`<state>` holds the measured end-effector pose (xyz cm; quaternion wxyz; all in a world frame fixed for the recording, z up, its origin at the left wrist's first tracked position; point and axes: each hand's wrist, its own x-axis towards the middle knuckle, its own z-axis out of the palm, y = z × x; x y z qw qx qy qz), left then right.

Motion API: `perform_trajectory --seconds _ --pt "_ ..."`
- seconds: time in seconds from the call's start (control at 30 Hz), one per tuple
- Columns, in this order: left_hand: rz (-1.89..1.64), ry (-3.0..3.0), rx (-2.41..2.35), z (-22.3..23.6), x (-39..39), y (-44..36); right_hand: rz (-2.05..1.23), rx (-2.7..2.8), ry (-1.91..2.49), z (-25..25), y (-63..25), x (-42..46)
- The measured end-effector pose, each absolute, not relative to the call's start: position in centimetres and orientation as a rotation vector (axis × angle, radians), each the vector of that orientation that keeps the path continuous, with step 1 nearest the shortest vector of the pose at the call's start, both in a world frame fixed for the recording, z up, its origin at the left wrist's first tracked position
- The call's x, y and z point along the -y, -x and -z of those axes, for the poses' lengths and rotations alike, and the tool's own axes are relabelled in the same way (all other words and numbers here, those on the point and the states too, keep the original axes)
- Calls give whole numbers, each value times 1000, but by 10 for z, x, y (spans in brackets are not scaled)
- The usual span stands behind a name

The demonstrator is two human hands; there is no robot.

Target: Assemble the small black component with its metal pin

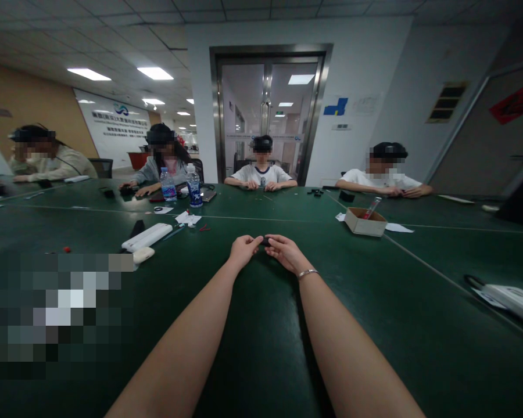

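Observation:
Both my arms reach forward over the dark green table (265,325). Between my fingertips is a small black object (265,241), too small to name. My left hand (244,251) pinches its left end with thumb and fingers. On its other end, the fingers of my right hand (285,251) are closed, and a metal bracelet (308,273) circles that wrist. The fingers hide part of the object. It is held just above or on the tabletop; I cannot tell which.
A cardboard box (365,223) holding a clear tube stands right of my hands. Left lie a white power strip (147,237) and a pale rounded item (143,255). Two bottles (194,187) stand farther back. Several people sit around the table. A white device (512,299) lies far right.

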<state>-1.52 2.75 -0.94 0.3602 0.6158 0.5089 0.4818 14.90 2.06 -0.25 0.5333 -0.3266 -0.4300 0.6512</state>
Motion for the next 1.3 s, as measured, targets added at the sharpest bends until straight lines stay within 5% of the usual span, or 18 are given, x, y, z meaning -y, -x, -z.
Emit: perform_trajectory --seconds 1.3 --pt "-1192 -1624 -1388 3 -23 16 -1552 1047 763 -1 -147 -18"
